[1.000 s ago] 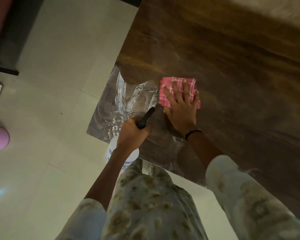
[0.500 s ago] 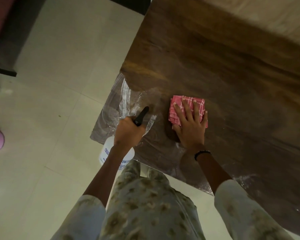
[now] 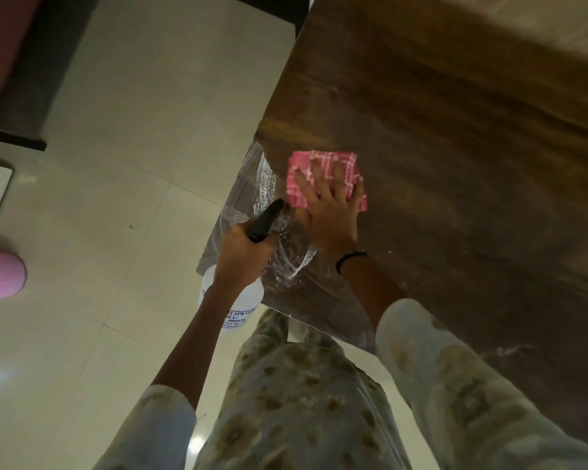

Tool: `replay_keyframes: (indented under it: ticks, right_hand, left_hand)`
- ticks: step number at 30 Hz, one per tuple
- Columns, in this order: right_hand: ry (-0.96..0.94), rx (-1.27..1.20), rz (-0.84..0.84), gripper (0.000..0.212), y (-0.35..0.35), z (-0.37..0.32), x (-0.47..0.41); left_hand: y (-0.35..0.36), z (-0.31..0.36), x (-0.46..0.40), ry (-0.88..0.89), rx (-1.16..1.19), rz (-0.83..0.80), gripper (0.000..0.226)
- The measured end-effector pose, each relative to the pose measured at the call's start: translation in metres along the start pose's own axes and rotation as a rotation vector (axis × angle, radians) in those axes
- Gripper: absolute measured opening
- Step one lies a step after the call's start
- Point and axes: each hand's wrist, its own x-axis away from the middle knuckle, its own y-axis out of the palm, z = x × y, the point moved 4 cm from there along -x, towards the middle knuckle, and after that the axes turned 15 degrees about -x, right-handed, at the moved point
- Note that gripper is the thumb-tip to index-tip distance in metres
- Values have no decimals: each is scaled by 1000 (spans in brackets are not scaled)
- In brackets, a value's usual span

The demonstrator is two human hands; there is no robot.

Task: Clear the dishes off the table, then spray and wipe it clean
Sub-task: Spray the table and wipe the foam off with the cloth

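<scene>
1. Tabletop [image 3: 455, 147]: dark wood grain under a clear plastic cover. It runs from the near-left corner up and off to the right. No dishes on the part in view, so clearing looks done; the wiping step seems to be in hand.
2. Clear plastic cover [image 3: 248, 198]: overhangs the left edge near that corner, crinkled and streaked with wet.
3. Spray bottle [image 3: 233, 300]: white body hangs just off the near-left corner, over the floor. Its black nozzle [image 3: 265, 220] points up and right, toward the cloth.
4. Cloth [image 3: 323, 179]: pink check, folded into a square, lying flat just inside the left edge, a little in from the near-left corner. Its far side faces the unwiped stretch.
5. Right hand [image 3: 330, 215]: fingers straight and spread, palm pressing the cloth down. It is the hand on the cloth.
6. Left hand [image 3: 243, 256]: curled round the neck of the spray bottle, beside the right hand, apart from the cloth.
7. Key relation: most of the tabletop lies away and to the right of the cloth, so the next stroke likely pushes that way, clear of the overhang.
</scene>
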Motion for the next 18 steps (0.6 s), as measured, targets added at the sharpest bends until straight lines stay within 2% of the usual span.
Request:
replay_keyframes:
  ticks: [3, 6, 7, 9, 12, 14, 16, 18]
  right_hand:
    - [-207, 25, -75, 50, 17, -9, 35]
    - [-299, 126, -78, 58, 16, 21, 74]
    - [-276, 156, -70, 65, 11, 34, 81]
    - [-174, 163, -55, 72, -1, 54, 78]
    - [44, 84, 4, 67, -12, 53, 41]
    - [145, 17, 53, 65, -12, 31, 8]
    - [151, -10, 47, 62, -4, 4, -16]
    - [68, 3, 27, 58, 8, -24, -23]
  left_hand:
    - [-8, -2, 0, 7, 22, 5, 24]
    - [-14, -4, -1, 3, 28, -3, 14]
    - [-16, -5, -1, 7, 22, -9, 7]
    - [-20, -6, -3, 27, -5, -15, 9]
    - [-27, -11, -6, 46, -29, -16, 8]
    - [-32, -15, -10, 38, -44, -5, 18]
    - [-36, -18, -12, 35, -58, -1, 13]
    - [-40, -22, -15, 27, -64, 11, 12]
